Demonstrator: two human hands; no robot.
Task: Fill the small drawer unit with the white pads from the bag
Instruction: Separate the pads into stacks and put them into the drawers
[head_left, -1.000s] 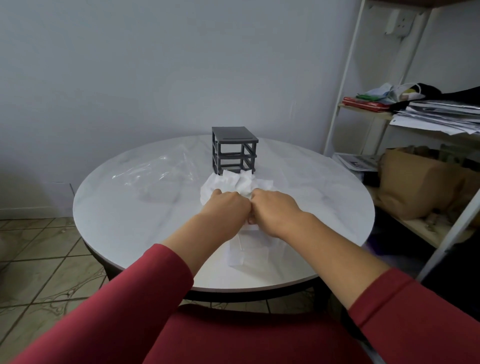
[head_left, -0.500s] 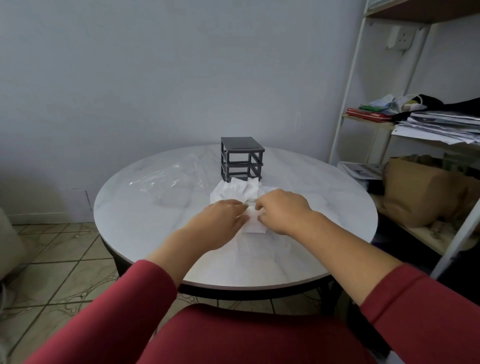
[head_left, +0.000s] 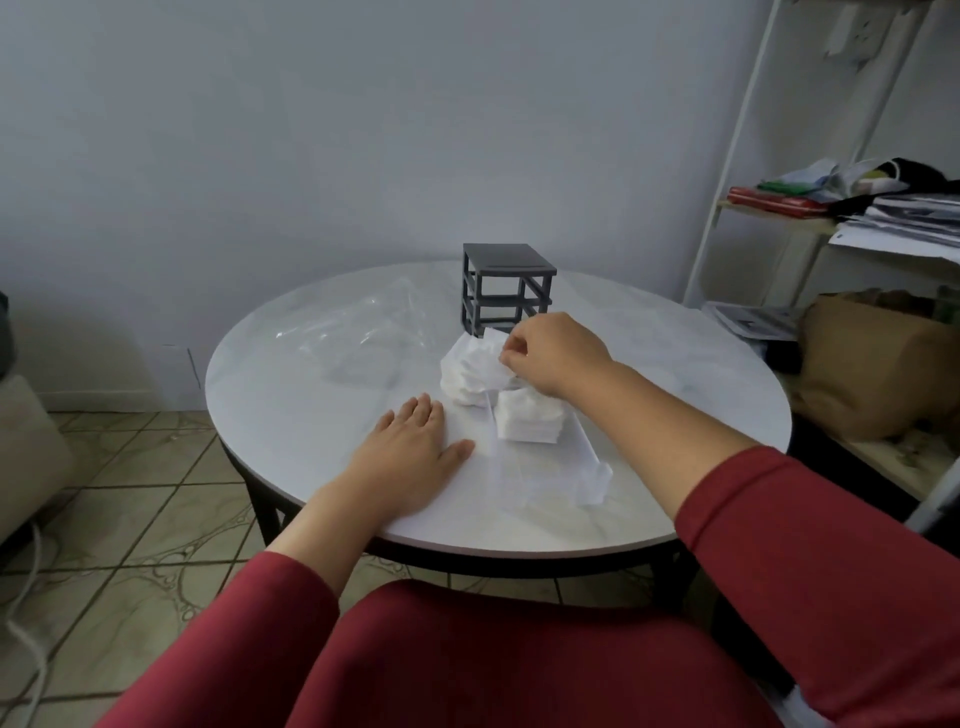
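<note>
Right hand (head_left: 558, 358) pinches a clump of white pads (head_left: 470, 376) just in front of the drawer unit (head_left: 506, 291) — left hand (head_left: 410, 462) lies flat on the counter (head_left: 675, 415).

The right fingers (head_left: 511, 353) are curled, nipping the upper edge of the loose pads. The left hand's fingers are straight and spread, holding nothing. The dark unit stands upright directly beyond the right hand, near it and farther from the left, so the right hand looks the one to carry the pads forward. A neater pad stack (head_left: 530, 426) sits below the right wrist inside the clear bag (head_left: 587, 478), whose long axis runs toward the near edge. The round counter is pale and marbled — a second clear plastic sheet (head_left: 358, 338) lies left of the unit. A cluttered shelf (head_left: 779, 218) stands at right, above a tiled floor (head_left: 130, 467).
</note>
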